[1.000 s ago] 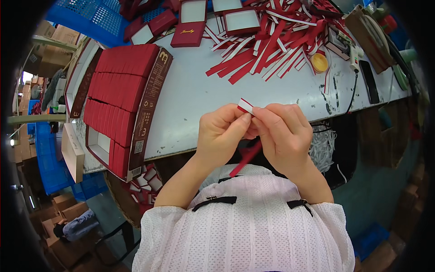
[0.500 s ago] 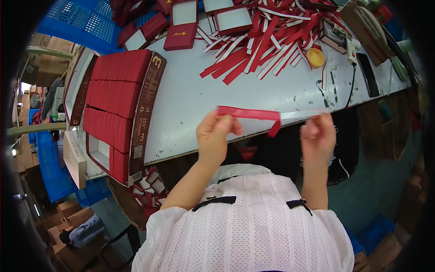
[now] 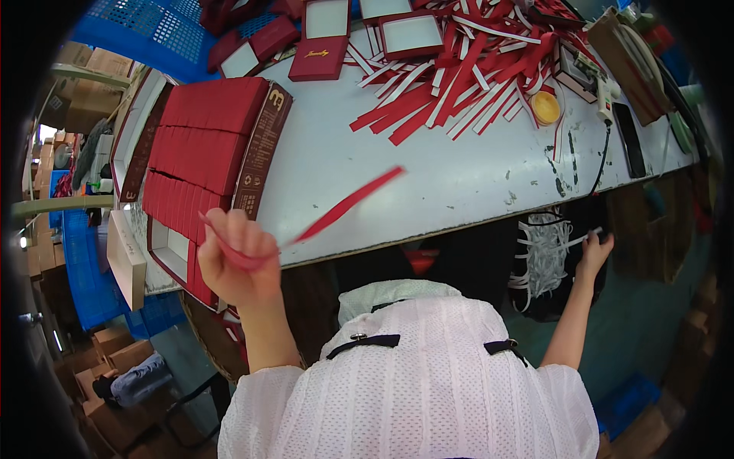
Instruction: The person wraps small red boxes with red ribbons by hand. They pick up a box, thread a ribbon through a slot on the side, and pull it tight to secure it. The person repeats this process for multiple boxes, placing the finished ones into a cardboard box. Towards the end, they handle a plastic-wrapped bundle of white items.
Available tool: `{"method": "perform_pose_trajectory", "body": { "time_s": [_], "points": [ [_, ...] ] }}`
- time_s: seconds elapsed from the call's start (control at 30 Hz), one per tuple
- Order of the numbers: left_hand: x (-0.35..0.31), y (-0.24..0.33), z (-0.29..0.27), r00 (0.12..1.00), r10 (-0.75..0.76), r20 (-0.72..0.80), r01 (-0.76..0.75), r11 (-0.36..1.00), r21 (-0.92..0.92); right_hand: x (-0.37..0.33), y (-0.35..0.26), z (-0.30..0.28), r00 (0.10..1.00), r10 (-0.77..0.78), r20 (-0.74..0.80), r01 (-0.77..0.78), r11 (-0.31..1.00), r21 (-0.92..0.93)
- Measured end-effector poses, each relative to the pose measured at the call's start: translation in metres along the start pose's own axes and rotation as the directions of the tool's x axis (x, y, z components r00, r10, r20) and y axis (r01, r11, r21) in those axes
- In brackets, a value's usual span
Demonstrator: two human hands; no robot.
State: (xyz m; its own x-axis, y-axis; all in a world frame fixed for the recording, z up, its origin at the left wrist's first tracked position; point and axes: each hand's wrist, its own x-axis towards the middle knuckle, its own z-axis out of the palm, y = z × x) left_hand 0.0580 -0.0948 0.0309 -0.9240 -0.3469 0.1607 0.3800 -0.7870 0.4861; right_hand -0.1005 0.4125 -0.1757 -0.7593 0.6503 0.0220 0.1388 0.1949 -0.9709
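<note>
My left hand [image 3: 243,268] is closed on a red ribbon strip [image 3: 350,203], slightly smeared by motion. One end of the strip curls around the fingers; the other sticks out to the right over the front of the table. This hand is beside the carton [image 3: 264,145], which is packed with rows of folded red pieces [image 3: 200,145]. Far to the right, below the table edge, my right hand [image 3: 595,254] pinches a thin white strip [image 3: 579,240]. Under and beside it hangs a dark bag [image 3: 543,306] with a tangle of white strips [image 3: 547,256] inside.
Red and white strips [image 3: 459,84] lie in a pile at the back of the white table [image 3: 367,172]. Small red boxes [image 3: 321,46] and a blue basket [image 3: 153,34] are at the far left. A yellow round tub [image 3: 544,108] and a black phone [image 3: 629,141] sit at the right.
The white strip has come apart from the red ribbon. My left hand has carried the ribbon left to the carton, and my right hand has moved right and down over the bag.
</note>
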Motion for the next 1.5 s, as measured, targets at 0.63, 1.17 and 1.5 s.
{"method": "perform_pose_trajectory", "body": {
  "time_s": [0.63, 1.17, 1.5],
  "points": [
    [0.205, -0.109, -0.105, 0.907, 0.317, 0.278, -0.043, -0.586, 0.809, -0.154, -0.242, 0.026, 0.597, -0.698, 0.396, 0.003, 0.496, 0.868],
    [0.036, -0.153, 0.009, 0.864, 0.199, 0.462, -0.502, 0.279, 0.819, -0.208, -0.209, 0.120, 0.685, -0.413, 0.600, 0.116, 0.875, 0.470],
    [0.001, -0.145, 0.037, 0.921, -0.390, -0.005, 0.390, 0.920, 0.033, -0.194, -0.211, 0.116, 0.600, -0.088, 0.795, -0.476, 0.759, 0.444]
  ]
}}
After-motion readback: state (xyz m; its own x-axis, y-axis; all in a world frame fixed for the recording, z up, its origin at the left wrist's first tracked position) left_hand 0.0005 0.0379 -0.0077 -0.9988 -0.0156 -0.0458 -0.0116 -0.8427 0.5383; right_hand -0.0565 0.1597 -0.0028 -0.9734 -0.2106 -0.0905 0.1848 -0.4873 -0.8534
